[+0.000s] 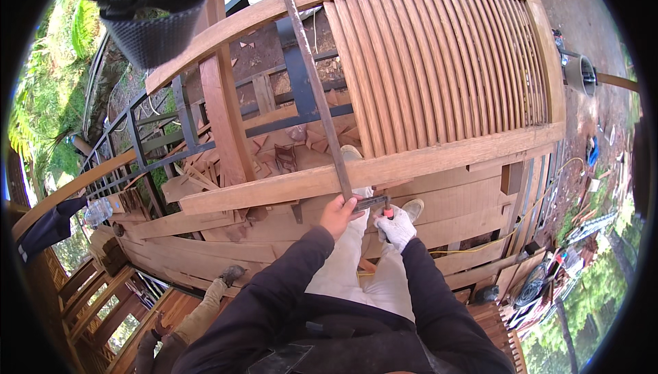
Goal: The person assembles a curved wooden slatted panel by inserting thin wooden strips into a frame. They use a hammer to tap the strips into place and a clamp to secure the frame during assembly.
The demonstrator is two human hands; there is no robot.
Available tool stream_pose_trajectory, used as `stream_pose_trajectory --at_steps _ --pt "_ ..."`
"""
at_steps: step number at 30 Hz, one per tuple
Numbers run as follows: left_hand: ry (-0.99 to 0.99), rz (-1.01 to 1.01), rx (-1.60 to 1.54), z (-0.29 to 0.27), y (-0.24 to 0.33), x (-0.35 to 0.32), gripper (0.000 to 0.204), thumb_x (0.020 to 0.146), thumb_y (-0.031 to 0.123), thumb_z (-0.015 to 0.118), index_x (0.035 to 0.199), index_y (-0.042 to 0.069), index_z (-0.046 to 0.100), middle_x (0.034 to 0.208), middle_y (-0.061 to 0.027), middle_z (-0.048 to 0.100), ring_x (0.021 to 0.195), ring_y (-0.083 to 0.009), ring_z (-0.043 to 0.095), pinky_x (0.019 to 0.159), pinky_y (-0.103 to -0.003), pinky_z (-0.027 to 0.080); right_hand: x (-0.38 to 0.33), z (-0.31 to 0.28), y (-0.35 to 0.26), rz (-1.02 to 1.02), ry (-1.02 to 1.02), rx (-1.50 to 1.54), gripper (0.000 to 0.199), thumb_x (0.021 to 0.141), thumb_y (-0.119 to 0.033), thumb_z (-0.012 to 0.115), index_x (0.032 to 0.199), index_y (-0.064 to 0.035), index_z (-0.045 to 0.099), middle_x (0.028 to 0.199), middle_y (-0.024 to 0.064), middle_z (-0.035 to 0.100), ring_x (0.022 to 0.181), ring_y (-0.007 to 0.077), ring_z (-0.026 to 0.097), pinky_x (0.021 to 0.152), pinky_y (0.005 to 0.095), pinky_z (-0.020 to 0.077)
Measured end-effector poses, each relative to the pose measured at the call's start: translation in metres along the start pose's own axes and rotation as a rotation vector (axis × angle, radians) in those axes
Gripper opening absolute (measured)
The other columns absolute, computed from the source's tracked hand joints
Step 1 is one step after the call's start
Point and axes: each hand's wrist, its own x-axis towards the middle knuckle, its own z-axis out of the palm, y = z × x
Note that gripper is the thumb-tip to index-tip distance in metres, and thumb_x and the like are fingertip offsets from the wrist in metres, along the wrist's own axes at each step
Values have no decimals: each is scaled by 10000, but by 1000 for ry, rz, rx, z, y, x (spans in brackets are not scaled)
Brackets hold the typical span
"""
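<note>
A long metal bar clamp (313, 76) lies across a wooden louvered panel, from its far rail to its near rail (411, 161). My bare left hand (336, 215) is closed around the clamp's near end, just below the near rail. In a white glove, my right hand (396, 228) grips the clamp's screw handle (388, 213), whose orange-red part shows above the fingers. Wooden slats (439, 65) fill the panel's right part. Left of them the frame is open, with its rails running on past the clamp.
Planks (445, 199) lie beneath the panel near my shoes. Wood offcuts (205, 175) are heaped at left, beside a dark metal frame (140, 134) and an upright reddish board (226, 113). Another person's leg (205, 305) shows at lower left. A yellow cord (473, 249) runs at right.
</note>
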Motion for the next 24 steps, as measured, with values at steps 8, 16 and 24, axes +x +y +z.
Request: stream_pose_trajectory --at_steps 8,16,24 --pt "60 32 -3 -7 8 -6 263 1080 207 555 1225 4 638 1252 -121 673 1180 -221 644 1012 -410 553 -13 39 17 -337 598 -464 303 887 -268 751 1041 -49 608 852 159 688 813 394 673 755 467 539" --pt "128 12 172 -15 25 -7 300 1077 218 561 1210 -31 664 1173 -125 724 1093 -213 684 970 -374 562 6 0 2 -52 47 -223 339 852 -311 706 1000 -7 681 864 152 741 814 289 728 762 411 537" --pt "143 17 210 2 25 -9 283 1076 182 558 1195 -50 666 1163 -101 704 1050 -180 685 907 -343 611 -1 20 10 -246 383 -420 379 911 -382 710 932 -18 606 829 187 706 828 387 689 757 446 526"
